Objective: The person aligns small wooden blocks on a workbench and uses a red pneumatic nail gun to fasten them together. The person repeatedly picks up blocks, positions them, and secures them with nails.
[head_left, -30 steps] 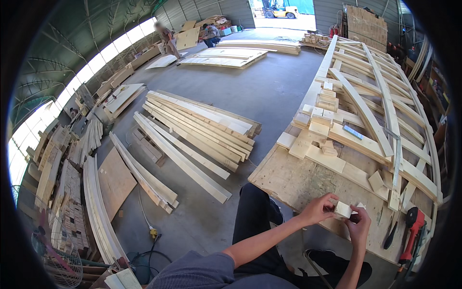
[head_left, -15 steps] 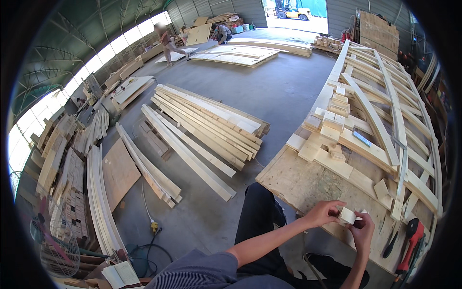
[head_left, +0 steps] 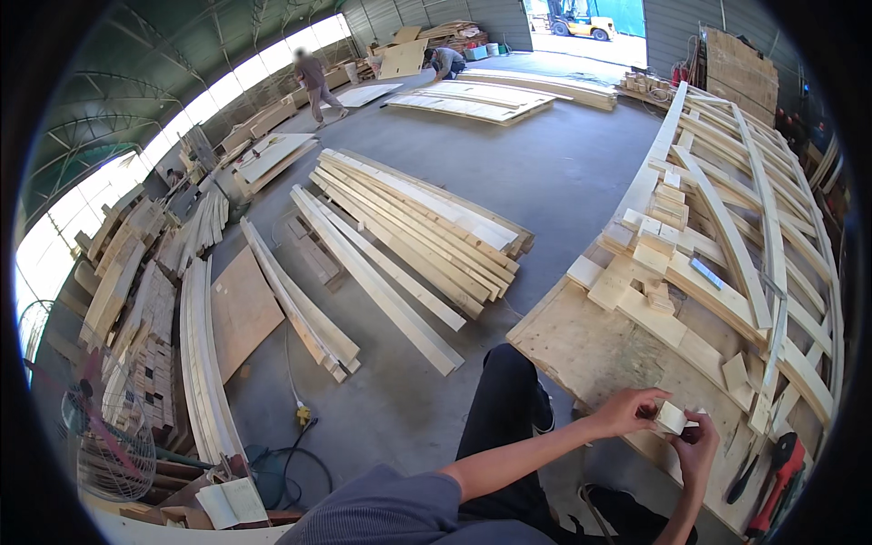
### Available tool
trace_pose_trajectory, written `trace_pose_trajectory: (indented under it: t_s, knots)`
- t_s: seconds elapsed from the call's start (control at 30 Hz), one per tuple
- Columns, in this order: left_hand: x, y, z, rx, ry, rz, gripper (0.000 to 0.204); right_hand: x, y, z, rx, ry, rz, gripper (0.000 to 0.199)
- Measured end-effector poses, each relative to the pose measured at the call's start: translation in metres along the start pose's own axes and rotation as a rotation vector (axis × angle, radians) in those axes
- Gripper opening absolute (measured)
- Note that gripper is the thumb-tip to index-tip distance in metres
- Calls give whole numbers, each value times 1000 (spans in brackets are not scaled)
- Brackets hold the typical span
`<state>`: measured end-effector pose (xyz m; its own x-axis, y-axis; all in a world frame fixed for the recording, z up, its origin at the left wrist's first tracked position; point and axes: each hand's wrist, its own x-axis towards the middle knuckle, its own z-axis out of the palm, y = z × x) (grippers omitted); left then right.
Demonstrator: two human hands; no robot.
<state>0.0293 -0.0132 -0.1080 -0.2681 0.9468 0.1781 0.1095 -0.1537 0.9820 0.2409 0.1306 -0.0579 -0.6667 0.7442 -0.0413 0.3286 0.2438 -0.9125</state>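
A small pale wood block (head_left: 671,417) is held up between both hands over the near edge of the plywood-topped bench (head_left: 590,350). My left hand (head_left: 631,413) pinches its left side with thumb and curled fingers. From the right, my right hand (head_left: 697,447) grips the other side, its fingertips bent around the block. A little pale wood also shows by the right fingertips; whether it is a separate piece I cannot tell. Beyond the hands, short wood blocks (head_left: 656,243) are stacked on the bench, and a loose offcut (head_left: 737,374) leans to their right.
A large slatted timber frame (head_left: 758,195) stretches along the right, with a flat blue-faced object (head_left: 707,273) on it. A red-and-black tool (head_left: 783,472) lies near the bench's right side. Long boards (head_left: 427,236) are stacked on the floor. A fan (head_left: 109,436) stands left; two people are far off.
The scene has shifted rightward and slightly down as my head turned. Both hands keep the block between them with almost the same grip. The distant standing person has changed stance.
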Motion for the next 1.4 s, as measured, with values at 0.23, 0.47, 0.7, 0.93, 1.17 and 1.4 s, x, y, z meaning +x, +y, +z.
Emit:
trace_pose_trajectory:
  t_s: [0.23,0.47,0.7,0.93,1.17,1.4]
  knots:
    - [0,7,-6,247,61,131,72,-3,0,2,-16,15,-22,60]
    - [22,24,-14,462,-99,146,59,-2,-1,1,-51,29,-16,60]
    - [29,19,-15,469,-127,152,52,0,-3,0,-66,7,-14,60]
    - [30,9,-10,437,-91,122,51,-1,-2,2,-49,23,-56,58]
    - [31,9,-9,372,-79,116,52,1,-10,-1,-59,-18,-29,56]
    - [32,11,-8,403,-72,140,51,2,-10,-2,-66,-25,-37,56]
